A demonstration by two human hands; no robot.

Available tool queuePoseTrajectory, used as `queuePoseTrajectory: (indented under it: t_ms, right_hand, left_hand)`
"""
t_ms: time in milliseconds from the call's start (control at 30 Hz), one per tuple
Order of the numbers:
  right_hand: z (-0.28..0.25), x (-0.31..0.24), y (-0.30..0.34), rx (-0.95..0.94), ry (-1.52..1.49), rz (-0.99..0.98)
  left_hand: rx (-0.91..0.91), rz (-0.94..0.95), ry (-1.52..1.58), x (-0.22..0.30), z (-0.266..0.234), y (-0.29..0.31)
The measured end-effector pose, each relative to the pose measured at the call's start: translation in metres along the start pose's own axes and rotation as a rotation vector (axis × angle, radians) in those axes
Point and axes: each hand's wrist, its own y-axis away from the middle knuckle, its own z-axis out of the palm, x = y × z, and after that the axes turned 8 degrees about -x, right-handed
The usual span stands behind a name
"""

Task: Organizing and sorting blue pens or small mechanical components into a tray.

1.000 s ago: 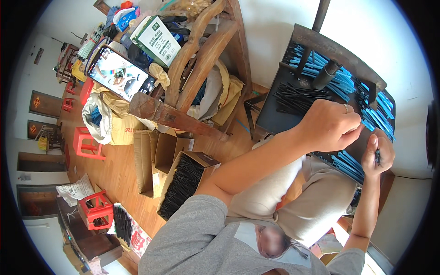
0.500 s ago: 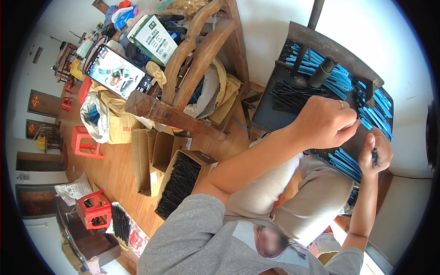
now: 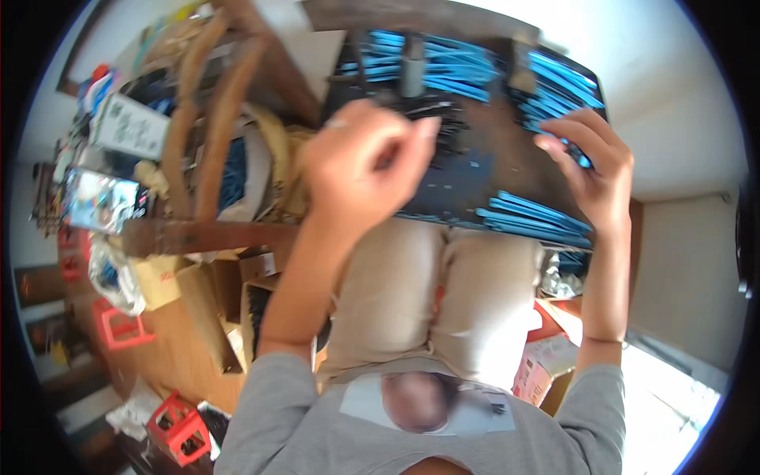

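My left hand [image 3: 360,162], blurred by motion, hovers over the left part of a dark work tray with its fingers curled in; whatever they may hold does not show. Behind it lies a pile of thin black sticks [image 3: 447,131]. On the right, my right hand [image 3: 598,162] is raised, thumb and fingers closed on a small dark and blue piece [image 3: 580,155]. Just beyond that hand are flat blue strips [image 3: 558,83]. Another bunch of blue strips [image 3: 534,218] lies along the near edge of the tray [image 3: 514,162].
At the back of the tray stands a grey metal post [image 3: 412,71] beside more blue strips [image 3: 459,63]. A wooden chair frame [image 3: 210,229] is close on my left, with a phone [image 3: 101,202] beyond it. Cardboard boxes [image 3: 210,305] and red stools [image 3: 180,427] are on the floor.
My view has swung right, bringing the tray to the middle. My hands have moved apart, the left now over the black sticks and the right near the blue strips.
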Motion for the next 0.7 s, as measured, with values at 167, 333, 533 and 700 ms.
queuePoseTrajectory:
  t_ms: [167, 333, 533, 700]
  right_hand:
    - [-0.022, 0.002, 0.016, -0.076, 0.024, 0.170]
    - [-0.029, 0.005, 0.035, -0.239, -0.034, 0.230]
    - [-0.018, 0.016, 0.054, -0.448, -0.086, 0.178]
    - [-0.016, 0.009, 0.055, -0.463, -0.045, 0.152]
  left_hand:
    - [-0.164, -0.077, -0.122, -0.003, -0.032, 0.014]
    - [-0.371, -0.037, -0.164, -0.002, -0.033, 0.016]
    - [-0.578, -0.020, -0.289, 0.001, -0.027, 0.011]
    - [-0.650, -0.049, -0.387, 0.009, -0.027, 0.008]
